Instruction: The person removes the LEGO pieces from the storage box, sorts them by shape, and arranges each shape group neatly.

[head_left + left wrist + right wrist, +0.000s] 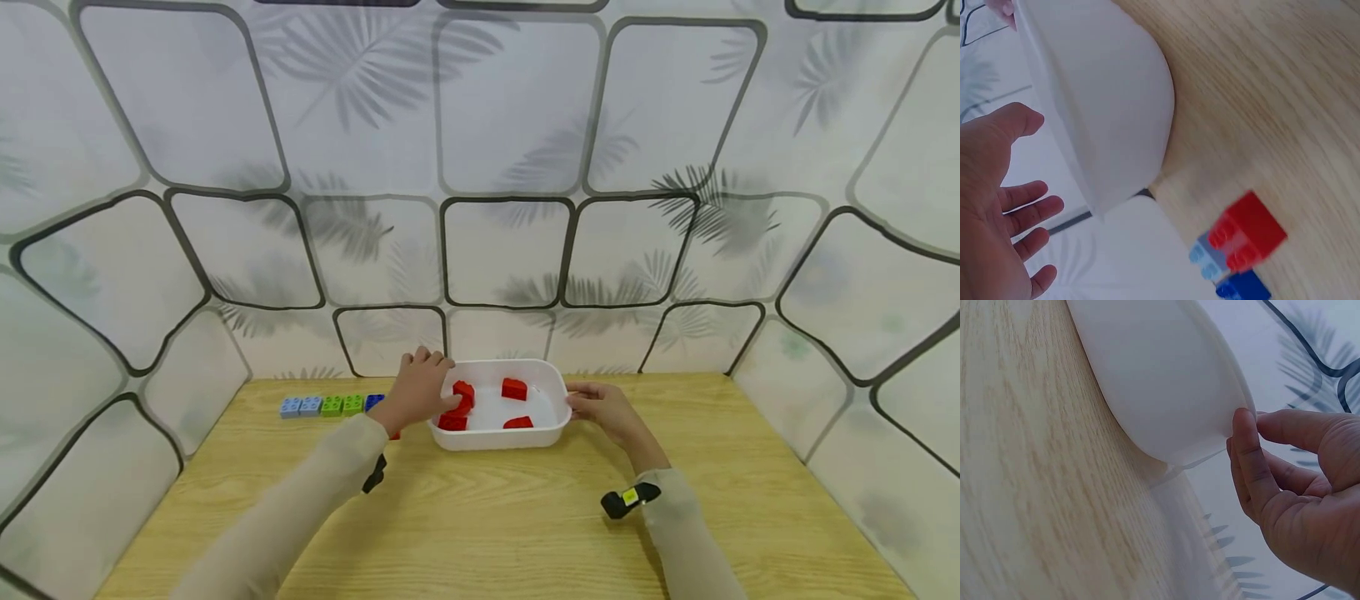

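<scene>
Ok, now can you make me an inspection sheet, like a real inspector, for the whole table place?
Surface: wooden table, light, with visible grain.
Job's things: white tray with red blocks inside; to its left, light blue blocks, green blocks and a dark blue block. Another red block is outside the tray.
Clutter: nothing seen.
Hands: left hand at the tray's left end, fingers spread, contact unclear; right hand pinches the rim at the right end.
Cables: nothing seen.
Surroundings: pale backdrop with rounded dark outlines and leaf prints.
</scene>
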`<state>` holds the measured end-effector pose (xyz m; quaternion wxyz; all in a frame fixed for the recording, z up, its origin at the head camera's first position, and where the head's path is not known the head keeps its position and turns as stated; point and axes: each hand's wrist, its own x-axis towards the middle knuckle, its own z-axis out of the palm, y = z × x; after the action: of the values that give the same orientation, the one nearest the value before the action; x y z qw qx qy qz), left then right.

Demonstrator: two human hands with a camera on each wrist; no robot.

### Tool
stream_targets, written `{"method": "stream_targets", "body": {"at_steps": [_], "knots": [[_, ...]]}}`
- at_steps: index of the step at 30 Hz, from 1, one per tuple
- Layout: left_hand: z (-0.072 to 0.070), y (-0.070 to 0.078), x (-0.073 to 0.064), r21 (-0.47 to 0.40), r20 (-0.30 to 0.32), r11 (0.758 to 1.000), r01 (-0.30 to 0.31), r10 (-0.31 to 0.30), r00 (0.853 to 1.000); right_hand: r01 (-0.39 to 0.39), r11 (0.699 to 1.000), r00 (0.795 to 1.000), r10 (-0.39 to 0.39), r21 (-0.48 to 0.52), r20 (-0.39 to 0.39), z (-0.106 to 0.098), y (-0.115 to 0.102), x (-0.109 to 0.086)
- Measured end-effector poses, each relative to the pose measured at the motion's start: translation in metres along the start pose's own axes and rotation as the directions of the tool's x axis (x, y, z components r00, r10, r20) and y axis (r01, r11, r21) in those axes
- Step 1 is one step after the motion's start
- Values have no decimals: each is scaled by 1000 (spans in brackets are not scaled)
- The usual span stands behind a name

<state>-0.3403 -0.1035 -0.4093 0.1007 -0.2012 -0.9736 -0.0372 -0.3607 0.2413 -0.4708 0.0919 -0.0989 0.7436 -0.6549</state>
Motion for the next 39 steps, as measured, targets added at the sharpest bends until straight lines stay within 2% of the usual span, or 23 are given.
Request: {"method": "stream_targets", "body": {"at_steps": [8, 12, 17, 26, 31, 39], "knots": [[29, 14, 13, 80, 3, 994, 74, -75, 997, -13, 1000, 1000, 13, -26, -10, 1, -2, -1], [38, 18, 17, 84, 18, 991, 107, -109, 994, -23, 999, 1000, 23, -31, -13, 2, -2, -1], [46, 19, 19, 62, 39, 989, 133, -135, 990, -24, 999, 1000, 23, -28, -10, 1, -1, -1], [49, 19, 25, 41, 65, 984, 171, -174, 983, -22, 999, 1000, 22, -26, -2, 1, 1, 0], [51, 20, 30, 13, 72, 987, 158, -159, 985, -18, 1000, 1000, 17, -22, -3, 0, 2, 1], [51, 24, 32, -37, 80, 997, 62, -59, 995, -18, 1000, 1000, 17, -6, -20, 0, 3, 2]]}}
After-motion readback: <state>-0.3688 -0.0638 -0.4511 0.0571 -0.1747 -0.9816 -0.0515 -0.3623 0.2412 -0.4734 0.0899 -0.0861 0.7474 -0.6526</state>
